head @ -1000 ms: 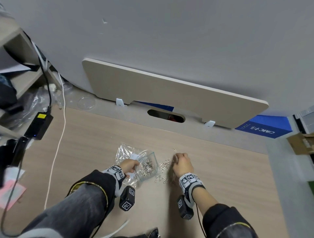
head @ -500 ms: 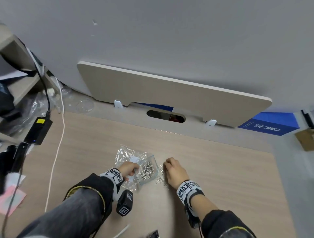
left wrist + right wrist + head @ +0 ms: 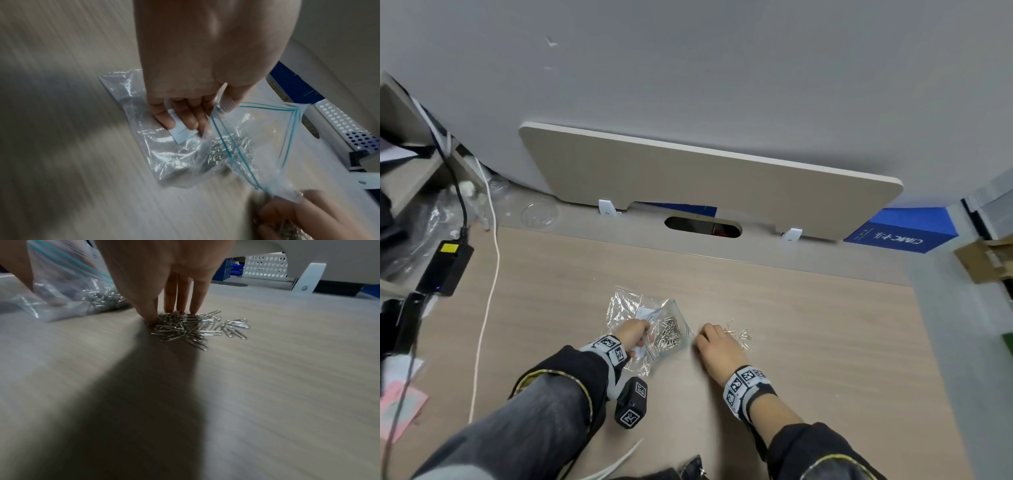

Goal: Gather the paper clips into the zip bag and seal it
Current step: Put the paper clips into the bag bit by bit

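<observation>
A clear zip bag (image 3: 631,305) with a teal seal line lies crumpled on the wooden desk (image 3: 825,342), holding a heap of silver paper clips (image 3: 669,337). My left hand (image 3: 633,334) pinches the bag (image 3: 174,162) at its mouth edge and keeps it gaping; the clips inside (image 3: 232,146) show through the plastic. Just right of the bag lies a loose pile of paper clips (image 3: 741,337). My right hand (image 3: 717,342) comes down on that pile (image 3: 195,331), thumb at its left edge and straight fingers (image 3: 180,293) at its far side, tips touching the clips. The bag (image 3: 61,301) is to its left.
A black power adapter (image 3: 445,267) and a white cable (image 3: 489,308) lie at the desk's left. A beige board (image 3: 705,185) leans at the back, with a blue box (image 3: 900,233) and a cardboard box (image 3: 983,257) to the right. Pink paper (image 3: 397,407) lies at the near left.
Half a second ago my right hand was at the bag's mouth; it has moved back right onto the loose pile. My left hand has kept its hold on the bag.
</observation>
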`<state>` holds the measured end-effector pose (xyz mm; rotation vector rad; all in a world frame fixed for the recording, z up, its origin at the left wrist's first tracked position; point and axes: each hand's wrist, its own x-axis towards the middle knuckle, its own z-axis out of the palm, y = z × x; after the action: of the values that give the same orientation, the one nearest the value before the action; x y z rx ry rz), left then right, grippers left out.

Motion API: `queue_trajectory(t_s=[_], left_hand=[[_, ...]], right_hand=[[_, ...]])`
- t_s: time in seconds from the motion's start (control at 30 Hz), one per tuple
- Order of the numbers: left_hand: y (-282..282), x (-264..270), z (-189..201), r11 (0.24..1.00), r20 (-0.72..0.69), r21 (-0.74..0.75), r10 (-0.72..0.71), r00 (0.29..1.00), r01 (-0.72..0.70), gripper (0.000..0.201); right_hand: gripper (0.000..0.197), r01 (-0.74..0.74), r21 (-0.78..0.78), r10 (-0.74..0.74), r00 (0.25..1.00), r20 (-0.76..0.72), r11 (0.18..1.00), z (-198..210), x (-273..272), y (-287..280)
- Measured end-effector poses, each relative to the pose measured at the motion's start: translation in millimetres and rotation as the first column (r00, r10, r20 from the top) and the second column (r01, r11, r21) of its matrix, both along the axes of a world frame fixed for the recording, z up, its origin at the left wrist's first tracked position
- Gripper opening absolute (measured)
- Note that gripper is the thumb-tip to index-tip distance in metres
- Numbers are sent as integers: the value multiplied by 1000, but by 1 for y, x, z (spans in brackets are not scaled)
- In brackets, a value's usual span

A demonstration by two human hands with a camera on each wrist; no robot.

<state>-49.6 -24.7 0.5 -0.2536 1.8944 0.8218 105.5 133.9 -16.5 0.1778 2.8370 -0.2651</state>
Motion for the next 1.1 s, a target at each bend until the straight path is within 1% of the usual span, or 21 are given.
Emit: queue_trajectory(t_s=[0.07, 0.13, 0.2, 0.23, 0.27, 0.33, 0.4, 0.43, 0.5, 0.53, 0.67, 0.73, 0.77, 0.93, 1.07, 1.1], left_hand=[[1, 0, 0, 1000, -18, -7, 5, 1000, -5, 20], [5, 3, 2, 1000, -38, -6, -3, 999, 3, 27], [9, 6, 6, 1000, -63, -7, -24, 998, 24, 33], [11, 8, 8, 999, -78, -9, -39, 996, 38, 35], [12, 9, 9, 999, -89, -12, -49, 995, 49, 37], [13, 10, 9, 999, -94, -8, -54, 994, 54, 38], [12, 10, 8, 998, -96, -11, -65, 993, 64, 39], [11, 10, 8, 998, -93, -10, -67, 993, 66, 38], [9, 11, 8, 998, -85, 2, -56, 995, 56, 36], [8, 10, 8, 998, -83, 4, -57, 995, 58, 36], [8, 11, 12, 996, -68, 4, -86, 994, 86, 37], [9, 11, 14, 995, -78, -3, -99, 992, 99, 37], [9, 11, 14, 995, -84, -8, -104, 991, 104, 38], [10, 10, 14, 992, -87, -32, -128, 988, 126, 38], [11, 11, 18, 991, -94, -23, -134, 987, 132, 39], [11, 11, 19, 990, -92, -22, -139, 986, 138, 39]], right_hand=[[38, 1, 37, 0, 999, -42, 999, 1, 10, 9], [33, 43, 1, -42, 994, -102, 999, 6, 20, 20], [24, 159, -43, -163, 977, -136, 986, 13, 27, 29], [24, 241, -47, -245, 960, -133, 969, 17, 30, 32], [30, 327, -43, -329, 939, -102, 944, 20, 31, 33], [52, 481, -36, -479, 877, 41, 876, 24, 31, 33], [69, 585, -65, -573, 807, 141, 809, 25, 27, 28], [74, 610, -79, -593, 787, 168, 788, 24, 25, 25], [75, 613, -77, -590, 782, 202, 786, 21, 20, 18], [70, 608, -76, -584, 785, 207, 790, 19, 18, 15], [39, 612, -145, -589, 789, 174, 777, 12, 16, 11], [25, 593, -152, -573, 804, 159, 791, 8, 17, 12], [21, 581, -152, -561, 813, 157, 800, 6, 18, 13], [23, 550, -178, -530, 834, 150, 816, 1, 22, 18], [11, 560, -275, -548, 827, 125, 782, 4, 20, 25], [11, 570, -303, -559, 819, 130, 764, 5, 19, 28]])
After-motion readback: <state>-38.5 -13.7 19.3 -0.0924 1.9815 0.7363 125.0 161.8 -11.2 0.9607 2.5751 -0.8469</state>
